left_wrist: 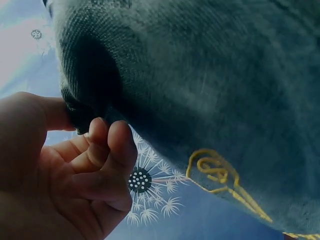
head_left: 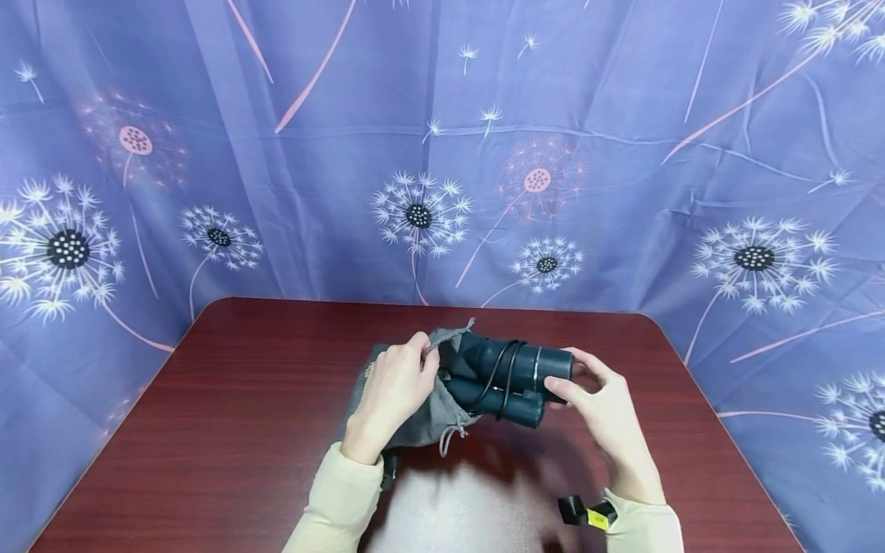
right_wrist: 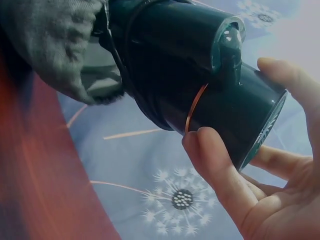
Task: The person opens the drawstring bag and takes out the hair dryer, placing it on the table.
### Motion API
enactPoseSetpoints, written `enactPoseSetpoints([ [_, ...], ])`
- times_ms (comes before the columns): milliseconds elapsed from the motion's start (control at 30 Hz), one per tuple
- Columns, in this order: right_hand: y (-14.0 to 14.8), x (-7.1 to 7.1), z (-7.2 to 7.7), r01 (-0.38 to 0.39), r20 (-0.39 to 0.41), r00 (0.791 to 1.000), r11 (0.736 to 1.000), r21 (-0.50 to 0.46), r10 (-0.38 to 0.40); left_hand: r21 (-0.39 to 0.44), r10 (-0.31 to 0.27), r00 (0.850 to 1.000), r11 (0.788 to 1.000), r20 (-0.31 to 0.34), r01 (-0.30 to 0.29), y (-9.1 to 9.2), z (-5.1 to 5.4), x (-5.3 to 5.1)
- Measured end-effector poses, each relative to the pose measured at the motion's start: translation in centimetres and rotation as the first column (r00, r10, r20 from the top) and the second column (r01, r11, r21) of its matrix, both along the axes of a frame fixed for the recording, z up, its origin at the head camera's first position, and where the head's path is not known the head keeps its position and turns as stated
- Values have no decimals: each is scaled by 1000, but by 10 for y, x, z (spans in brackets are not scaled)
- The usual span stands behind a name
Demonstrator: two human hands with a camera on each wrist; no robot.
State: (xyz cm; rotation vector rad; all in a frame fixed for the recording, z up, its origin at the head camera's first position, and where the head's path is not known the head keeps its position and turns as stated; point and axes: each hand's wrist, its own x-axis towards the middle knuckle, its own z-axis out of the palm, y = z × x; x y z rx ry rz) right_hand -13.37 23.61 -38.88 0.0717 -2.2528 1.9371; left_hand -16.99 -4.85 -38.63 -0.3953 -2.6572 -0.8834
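A dark pair of binoculars (head_left: 501, 376) with a thin black cord looped round it lies partly inside a grey drawstring pouch (head_left: 422, 418). Its two barrels stick out of the pouch's mouth toward the right. My right hand (head_left: 601, 399) grips the end of the far barrel between thumb and fingers, as the right wrist view also shows on the binoculars (right_wrist: 175, 65). With my left hand (head_left: 397, 380) I pinch the rim of the pouch's mouth. A yellow emblem marks the pouch (left_wrist: 215, 100) in the left wrist view. The rest of the binoculars is hidden in the cloth.
Beneath the hands is a reddish-brown wooden table (head_left: 228, 430) with rounded back corners. A blue curtain (head_left: 332, 215) with dandelion prints hangs behind it. A black strap with a yellow tag (head_left: 598, 519) sits at the right wrist.
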Motion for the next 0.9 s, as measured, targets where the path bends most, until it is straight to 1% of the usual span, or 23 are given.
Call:
enactPoseSetpoints([
  [133, 6, 4, 5, 35, -26, 999, 999, -39, -36, -14, 6, 1000, 1000, -4, -6, 0, 0, -1],
  [200, 9, 5, 6, 52, -38, 998, 996, -78, -55, -24, 7, 1000, 1000, -7, -7, 0, -1, -1],
  [367, 18, 6, 7, 68, -46, 996, 980, -188, -78, -28, 12, 1000, 1000, -1, -12, -1, -2, -2],
  [500, 28, 7, 6, 82, -41, 995, 965, -248, -95, -19, 14, 1000, 1000, 14, -14, -1, -1, -1],
  [700, 42, 10, 6, 121, -49, 989, 949, -292, -141, -11, 15, 999, 1000, 30, -15, -3, 0, -1],
  [800, 48, 11, 5, 160, -39, 983, 940, -301, -180, -10, 16, 999, 1000, 35, -16, -3, 0, -1],
  [900, 53, 9, 3, 211, -26, 973, 929, -304, -230, -11, 15, 999, 1000, 46, -15, -3, 1, -1],
])
